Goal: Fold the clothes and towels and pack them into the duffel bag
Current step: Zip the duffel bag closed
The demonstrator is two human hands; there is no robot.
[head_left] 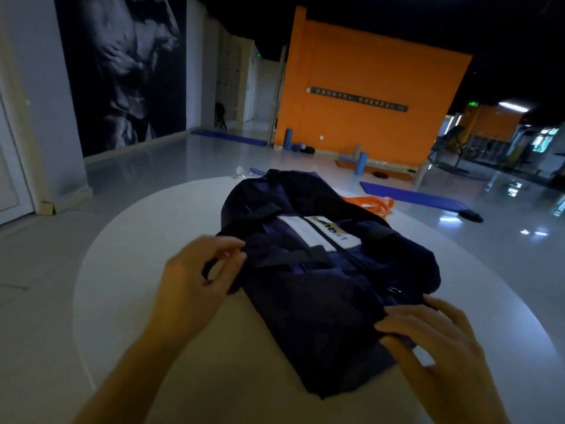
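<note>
I see the duffel bag lying across the middle of a round white table, dark navy with black straps and a white panel with lettering on its upper side. It sits slumped and fairly flat, its long axis running from the far left toward me on the right.

My left hand is at the bag's left edge. Thumb and fingers are curled in a pinch on a black strap or fold of fabric there; the frame is blurred, so I cannot say exactly which. My right hand is at the near right end of the bag, fingers bent over the dark fabric and gripping the edge, with a bit of pale material showing just under the fingertips. A small metal ring or zipper pull glints on the bag just above that hand.

Behind the bag, on the far right part of the table, lies an orange band, partly hidden by the bag. At the far rim a clear plastic bottle lies on its side. Beyond the table I see a glossy floor, blue mats, upright foam rollers and an orange wall.
</note>
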